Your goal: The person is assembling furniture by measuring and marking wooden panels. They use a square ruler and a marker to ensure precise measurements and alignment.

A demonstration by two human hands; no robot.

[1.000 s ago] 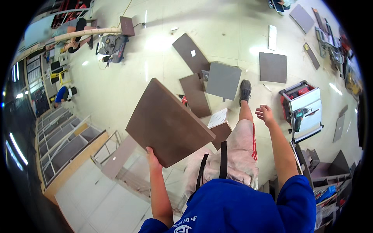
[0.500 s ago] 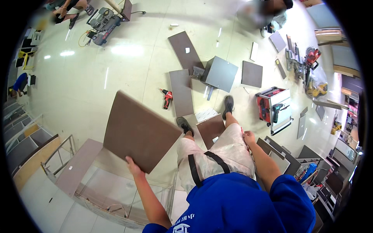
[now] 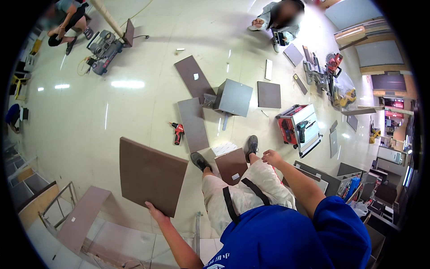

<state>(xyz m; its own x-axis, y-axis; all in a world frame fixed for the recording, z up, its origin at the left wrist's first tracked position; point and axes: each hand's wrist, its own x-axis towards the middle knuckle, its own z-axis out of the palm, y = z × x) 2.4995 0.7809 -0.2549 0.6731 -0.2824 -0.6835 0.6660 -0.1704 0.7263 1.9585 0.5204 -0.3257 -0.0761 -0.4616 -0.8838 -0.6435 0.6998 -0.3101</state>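
My left hand (image 3: 156, 214) grips a large brown board (image 3: 152, 177) by its lower edge, fingers mostly hidden behind it. The board is held up at a tilt, out to my left. My right hand (image 3: 272, 158) hovers in front of my right thigh with loosely spread fingers and nothing in them. Between my feet stands a brown-faced box-like piece (image 3: 231, 167) with a white top. Just beyond lie a long brown board (image 3: 193, 125) and a red and black cordless drill (image 3: 178, 133). A grey cabinet box (image 3: 234, 97) stands on the floor ahead.
A red tool case (image 3: 289, 127) with a teal drill (image 3: 303, 130) on its light top stands to the right. Farther off are a miter saw (image 3: 324, 71), an air compressor (image 3: 105, 49) and two other people. Boards lean at right; a mauve board (image 3: 83, 219) rests on a frame at left.
The held board has turned more upright and now sits lower in view. My right hand has lifted away from my thigh and reaches forward. The whole view has shifted with my head.
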